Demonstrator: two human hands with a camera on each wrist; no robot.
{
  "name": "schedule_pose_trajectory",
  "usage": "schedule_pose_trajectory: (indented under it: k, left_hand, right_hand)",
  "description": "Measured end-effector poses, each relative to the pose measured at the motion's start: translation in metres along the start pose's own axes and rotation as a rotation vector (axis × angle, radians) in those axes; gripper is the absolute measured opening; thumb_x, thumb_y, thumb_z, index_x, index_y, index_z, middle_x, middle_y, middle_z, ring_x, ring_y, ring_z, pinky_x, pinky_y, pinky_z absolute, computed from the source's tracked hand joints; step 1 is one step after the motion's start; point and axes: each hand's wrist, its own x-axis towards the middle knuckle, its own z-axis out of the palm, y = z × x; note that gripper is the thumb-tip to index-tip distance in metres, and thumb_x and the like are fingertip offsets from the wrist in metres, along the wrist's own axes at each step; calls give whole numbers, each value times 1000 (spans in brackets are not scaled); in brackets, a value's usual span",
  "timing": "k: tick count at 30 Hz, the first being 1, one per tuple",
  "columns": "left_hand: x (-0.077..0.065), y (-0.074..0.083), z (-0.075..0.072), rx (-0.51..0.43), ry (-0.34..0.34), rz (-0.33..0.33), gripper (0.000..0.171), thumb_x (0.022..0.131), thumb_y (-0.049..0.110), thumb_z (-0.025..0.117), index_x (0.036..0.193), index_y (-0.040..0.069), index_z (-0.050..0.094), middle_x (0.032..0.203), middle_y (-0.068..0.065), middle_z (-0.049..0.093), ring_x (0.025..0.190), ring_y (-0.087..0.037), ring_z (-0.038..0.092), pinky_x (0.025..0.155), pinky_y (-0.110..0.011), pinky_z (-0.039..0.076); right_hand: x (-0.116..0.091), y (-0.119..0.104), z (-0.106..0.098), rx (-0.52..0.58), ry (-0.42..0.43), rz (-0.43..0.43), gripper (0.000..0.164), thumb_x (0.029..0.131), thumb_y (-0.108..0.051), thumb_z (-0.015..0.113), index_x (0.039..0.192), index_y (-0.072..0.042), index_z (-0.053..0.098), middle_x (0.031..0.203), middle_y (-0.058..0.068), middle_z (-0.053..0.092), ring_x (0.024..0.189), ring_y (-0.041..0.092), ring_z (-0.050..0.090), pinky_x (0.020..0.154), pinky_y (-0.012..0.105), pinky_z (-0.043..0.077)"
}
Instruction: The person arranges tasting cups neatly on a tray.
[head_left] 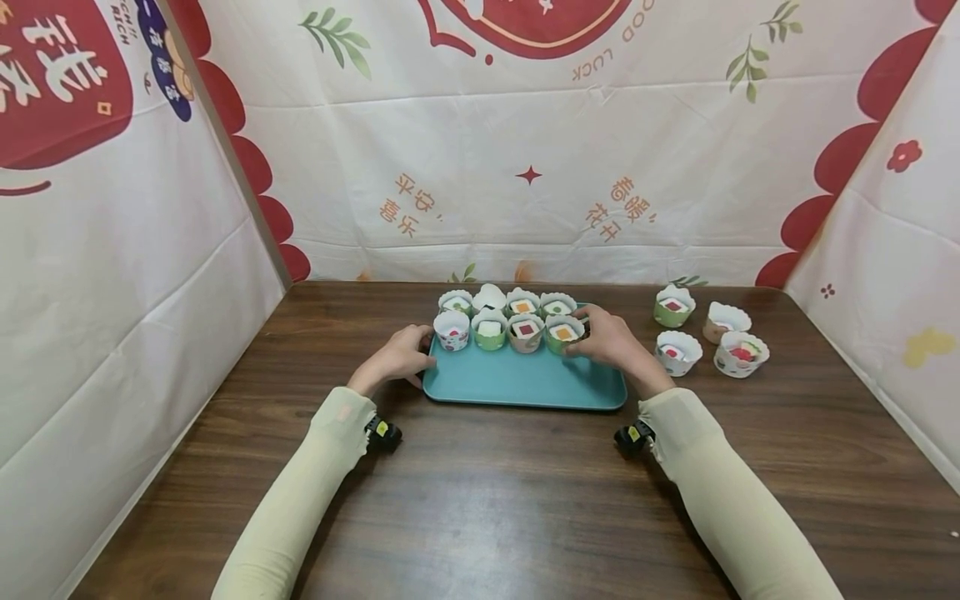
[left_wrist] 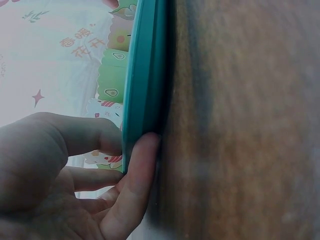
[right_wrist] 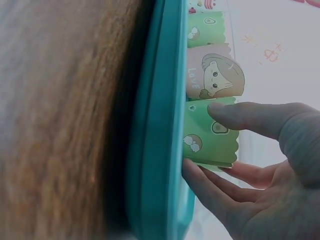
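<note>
On teal tray [head_left: 517,382], right hand [head_left: 609,338] pinched green cup [right_wrist: 210,145] between thumb and fingers, seemingly settling it; left hand [head_left: 397,357] pinched tray edge. Next likely called for: release.

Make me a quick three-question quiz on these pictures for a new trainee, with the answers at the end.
1. How many paper cups sit directly on the table rather than on the tray?

2. True or false: the left hand is holding a cup.

3. What colour is the cup that the thumb of the right hand touches?
a) white
b) green
c) blue

Key:
1. Four, all to the right of the tray.
2. False: it grips the tray's left end.
3. b) green; it stands at the right end of the front row.
</note>
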Motion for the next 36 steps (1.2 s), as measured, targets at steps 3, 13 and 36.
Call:
schedule_pose_trajectory:
  k: [3, 13, 36]
  left_hand:
    - [0, 0, 0, 4, 2, -2, 65, 95, 4, 62, 154, -4, 38, 139, -27, 51, 108, -38, 67, 60, -35, 66]
    - [0, 1, 0, 15, 5, -10, 66, 95, 4, 62, 155, -4, 37, 139, -27, 53, 112, -39, 66, 61, -35, 66]
    - [1, 0, 1, 25, 16, -5, 64, 94, 5, 62, 153, -5, 38, 137, -27, 50, 111, -38, 64, 60, -34, 66]
  right_hand:
    - [-4, -1, -1, 4, 2, 3, 76, 90, -26, 78, 151, 3, 42, 134, 30, 60, 119, 42, 60, 95, 54, 54]
    - [-15, 2, -11, -3, 63, -59, 74, 93, -35, 74, 149, 2, 42, 136, 30, 60, 124, 44, 58, 98, 57, 54]
    - [-47, 32, -52, 66, 186, -310, 52, 97, -26, 74, 137, 0, 56, 134, 26, 63, 124, 45, 62, 103, 61, 54]
